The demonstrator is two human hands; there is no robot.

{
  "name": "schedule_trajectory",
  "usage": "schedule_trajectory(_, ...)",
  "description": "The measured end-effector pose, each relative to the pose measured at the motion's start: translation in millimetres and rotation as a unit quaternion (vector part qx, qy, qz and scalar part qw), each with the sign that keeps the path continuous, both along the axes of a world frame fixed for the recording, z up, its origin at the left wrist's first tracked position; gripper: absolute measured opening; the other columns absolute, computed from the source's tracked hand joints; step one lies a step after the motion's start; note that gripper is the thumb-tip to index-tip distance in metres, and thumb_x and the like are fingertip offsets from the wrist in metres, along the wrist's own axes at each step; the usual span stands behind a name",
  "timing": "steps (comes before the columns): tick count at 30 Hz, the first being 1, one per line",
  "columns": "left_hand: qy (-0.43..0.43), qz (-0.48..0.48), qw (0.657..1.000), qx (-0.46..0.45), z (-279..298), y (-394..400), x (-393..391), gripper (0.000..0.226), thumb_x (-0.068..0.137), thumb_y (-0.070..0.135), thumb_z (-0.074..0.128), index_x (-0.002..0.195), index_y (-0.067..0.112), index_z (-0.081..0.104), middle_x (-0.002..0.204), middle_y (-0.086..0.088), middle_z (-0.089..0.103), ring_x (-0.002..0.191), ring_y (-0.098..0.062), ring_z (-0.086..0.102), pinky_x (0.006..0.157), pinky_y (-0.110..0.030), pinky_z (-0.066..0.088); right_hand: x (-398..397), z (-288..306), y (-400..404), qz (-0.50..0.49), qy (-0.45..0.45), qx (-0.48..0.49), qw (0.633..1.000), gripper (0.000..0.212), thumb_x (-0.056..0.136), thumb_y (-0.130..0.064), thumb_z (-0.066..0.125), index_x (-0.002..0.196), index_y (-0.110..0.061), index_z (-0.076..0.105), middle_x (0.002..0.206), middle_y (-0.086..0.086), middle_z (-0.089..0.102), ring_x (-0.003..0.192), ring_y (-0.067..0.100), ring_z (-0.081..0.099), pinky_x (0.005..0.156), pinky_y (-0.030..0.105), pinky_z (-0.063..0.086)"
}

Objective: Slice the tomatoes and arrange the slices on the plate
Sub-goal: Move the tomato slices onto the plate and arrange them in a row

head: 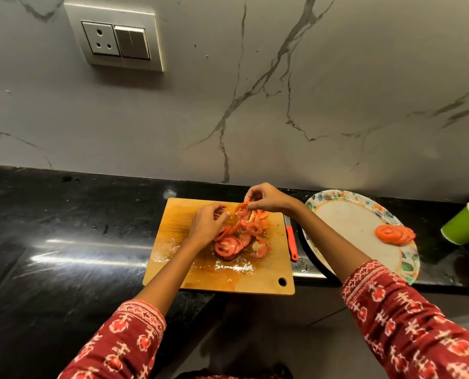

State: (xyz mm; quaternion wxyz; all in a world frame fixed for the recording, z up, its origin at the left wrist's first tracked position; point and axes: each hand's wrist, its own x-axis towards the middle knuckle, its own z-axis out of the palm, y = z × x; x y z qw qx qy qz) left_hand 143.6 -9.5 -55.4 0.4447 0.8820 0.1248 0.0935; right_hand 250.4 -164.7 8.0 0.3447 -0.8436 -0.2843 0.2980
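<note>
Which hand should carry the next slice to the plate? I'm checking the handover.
The right hand: it already pinches a tomato slice above the cutting board, and the plate lies on its side. The left hand is farther away.

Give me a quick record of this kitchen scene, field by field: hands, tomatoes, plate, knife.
right hand: pinches a tomato slice above the cutting board
left hand: over the board, fingers curled beside the slice pile; hold unclear
plate: right of the board, a few slices near its right rim
knife: red handle, lying between board and plate
green cup: far right, tilted
</note>
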Motion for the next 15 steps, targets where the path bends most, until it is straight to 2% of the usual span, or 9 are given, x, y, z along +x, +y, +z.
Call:
schedule_trajectory(2,-0.01,-0.019,1.0,-0.023,3,-5,2,0.034,0.092,0.026,0.052,0.122,0.01,0.057,0.113,-0.008,0.063,0.105,-0.018,0.058,0.082,-0.025,0.049,-1,6,-4,-0.007,0.028,0.029,0.999,0.008,0.088,-0.009,0.061,0.084,-0.015,0.059,0.082,0.001,0.061,0.074,0.008,0.061,0.06,0.013,0.05)
schedule_trajectory(4,-0.019,-0.035,0.998,-0.054,6,-8,4,0.032,0.093,0.026,0.051,0.121,0.011,0.058,0.114,-0.008,0.063,0.108,-0.018,0.057,0.086,-0.029,0.049,-2,8,-6,-0.015,0.05,0.052,0.997,0.009,0.088,-0.01,0.061,0.083,-0.017,0.06,0.08,0.0,0.061,0.072,0.008,0.061,0.057,0.012,0.048)
schedule_trajectory(8,-0.036,-0.036,0.99,-0.129,13,-14,6,0.023,0.089,0.023,0.059,0.109,0.014,0.064,0.1,-0.002,0.067,0.098,-0.014,0.061,0.085,-0.034,0.052,-1,9,-9,-0.038,0.079,0.095,0.992,0.009,0.088,-0.009,0.06,0.084,-0.016,0.06,0.08,0.001,0.062,0.072,0.008,0.059,0.056,0.013,0.047)
schedule_trajectory(12,-0.046,-0.025,0.989,-0.136,16,-16,10,0.013,0.083,0.02,0.066,0.096,0.016,0.068,0.089,0.0,0.068,0.088,-0.014,0.064,0.078,-0.031,0.054,2,10,-9,-0.017,0.073,0.079,0.994,0.01,0.087,-0.007,0.061,0.09,-0.016,0.058,0.082,0.002,0.062,0.073,0.009,0.059,0.059,0.017,0.047)
schedule_trajectory(15,-0.04,-0.021,0.99,-0.135,19,-19,11,0.012,0.083,0.019,0.066,0.095,0.014,0.068,0.088,-0.002,0.068,0.087,-0.014,0.064,0.077,-0.028,0.053,5,13,-8,0.023,0.027,0.045,0.998,0.013,0.085,-0.009,0.065,0.097,-0.006,0.062,0.082,0.002,0.063,0.073,0.009,0.061,0.064,0.018,0.049)
